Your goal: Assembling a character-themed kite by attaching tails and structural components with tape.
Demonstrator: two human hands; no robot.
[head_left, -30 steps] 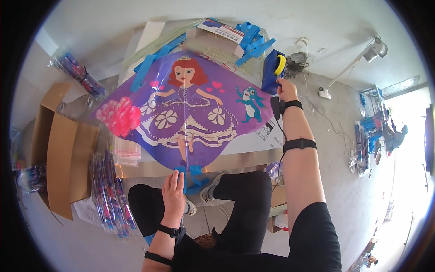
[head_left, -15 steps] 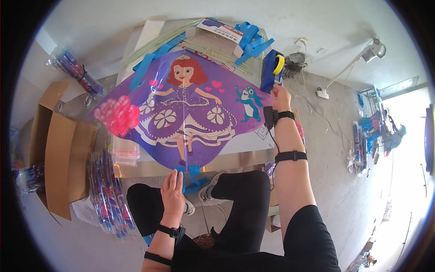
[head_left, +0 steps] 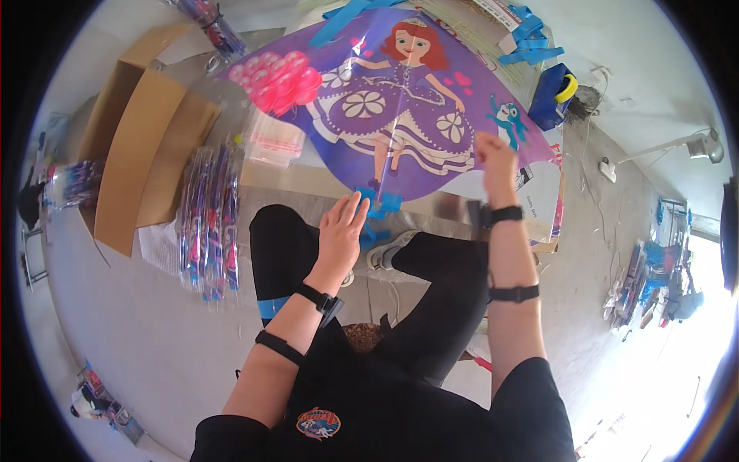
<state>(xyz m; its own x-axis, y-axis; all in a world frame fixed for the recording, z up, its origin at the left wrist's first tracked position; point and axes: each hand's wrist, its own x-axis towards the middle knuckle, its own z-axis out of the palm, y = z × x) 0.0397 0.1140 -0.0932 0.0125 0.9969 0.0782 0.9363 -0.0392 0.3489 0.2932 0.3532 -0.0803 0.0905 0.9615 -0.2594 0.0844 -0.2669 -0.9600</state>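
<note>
A purple kite sheet [head_left: 392, 115], printed with a red-haired princess, balloons and a blue animal, lies over the table. At its bottom tip, blue ribbon strips [head_left: 391, 203] hang over the table edge. Fingers stretched, my left hand [head_left: 339, 235] rests on the ribbon there, fingertips touching it. My right hand [head_left: 497, 165] hovers at the sheet's lower right with curled fingers, slightly blurred; anything pinched in them is too small to make out. Beyond it, at the right, stands a blue tape dispenser [head_left: 548, 100] with a yellow core.
More blue ribbon [head_left: 530, 42] and thin pale rods lie at the table's back. To the left are an open cardboard box [head_left: 138, 154] and several bagged, folded kites [head_left: 212, 223]. A white lamp [head_left: 702, 146] stands on the right. My knees are under the table's front edge.
My right hand has left the tape dispenser and come nearer, to the sheet's lower right. My left hand stays at the bottom tip. The whole view has shifted as my head moved.
</note>
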